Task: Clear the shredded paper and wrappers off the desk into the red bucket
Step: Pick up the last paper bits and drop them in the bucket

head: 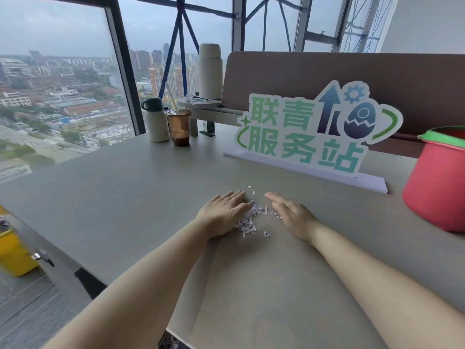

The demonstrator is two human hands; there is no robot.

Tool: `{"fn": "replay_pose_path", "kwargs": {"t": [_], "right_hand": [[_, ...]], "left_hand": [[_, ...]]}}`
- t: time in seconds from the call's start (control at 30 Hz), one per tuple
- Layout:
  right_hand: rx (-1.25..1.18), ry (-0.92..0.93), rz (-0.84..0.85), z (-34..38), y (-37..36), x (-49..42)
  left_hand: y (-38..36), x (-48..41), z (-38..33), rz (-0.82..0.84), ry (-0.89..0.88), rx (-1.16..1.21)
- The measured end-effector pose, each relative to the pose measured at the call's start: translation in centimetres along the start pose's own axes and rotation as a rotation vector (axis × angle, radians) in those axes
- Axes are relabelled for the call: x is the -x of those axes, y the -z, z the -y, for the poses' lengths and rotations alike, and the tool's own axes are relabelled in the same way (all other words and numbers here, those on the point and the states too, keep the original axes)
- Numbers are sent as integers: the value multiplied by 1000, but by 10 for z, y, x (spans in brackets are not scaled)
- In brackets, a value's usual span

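A small heap of white shredded paper (249, 221) lies on the grey desk (125, 197), between my two hands. My left hand (222, 212) lies flat with straight fingers, its inner edge against the left side of the heap. My right hand (292, 214) is flat too, fingers straight, touching the scraps on the right side. A few loose strips (251, 190) sit just beyond my fingertips, and one (266, 234) lies nearer me. The red bucket (437, 182) with a green rim stands on the desk at the far right.
A standing sign (309, 132) with green characters on a white base is behind the heap. A brown plastic cup (179, 127) and a white bottle (156, 120) with a dark green cap stand at the desk's back by the window. A yellow bin (12, 253) is on the floor at left.
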State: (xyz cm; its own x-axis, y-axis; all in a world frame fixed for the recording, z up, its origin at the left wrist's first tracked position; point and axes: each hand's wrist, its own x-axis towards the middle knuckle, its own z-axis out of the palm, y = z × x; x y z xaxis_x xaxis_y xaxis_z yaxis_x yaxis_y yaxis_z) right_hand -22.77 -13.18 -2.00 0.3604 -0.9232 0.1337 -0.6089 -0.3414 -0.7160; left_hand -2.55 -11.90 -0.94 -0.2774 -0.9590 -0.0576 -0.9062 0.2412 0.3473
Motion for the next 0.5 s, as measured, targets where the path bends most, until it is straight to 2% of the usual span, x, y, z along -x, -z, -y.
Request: {"fn": "replay_pose_path", "kwargs": {"t": [0.13,0.33,0.5], "right_hand": [[-56,1,-72,-6,8,-6],[-43,2,-17,-4,7,-8],[81,-40,38,-4,5,-8]], "left_hand": [[4,-28,3,0,-25,-33],[11,-57,1,6,-114,-64],[9,-45,-2,28,-191,-11]]}}
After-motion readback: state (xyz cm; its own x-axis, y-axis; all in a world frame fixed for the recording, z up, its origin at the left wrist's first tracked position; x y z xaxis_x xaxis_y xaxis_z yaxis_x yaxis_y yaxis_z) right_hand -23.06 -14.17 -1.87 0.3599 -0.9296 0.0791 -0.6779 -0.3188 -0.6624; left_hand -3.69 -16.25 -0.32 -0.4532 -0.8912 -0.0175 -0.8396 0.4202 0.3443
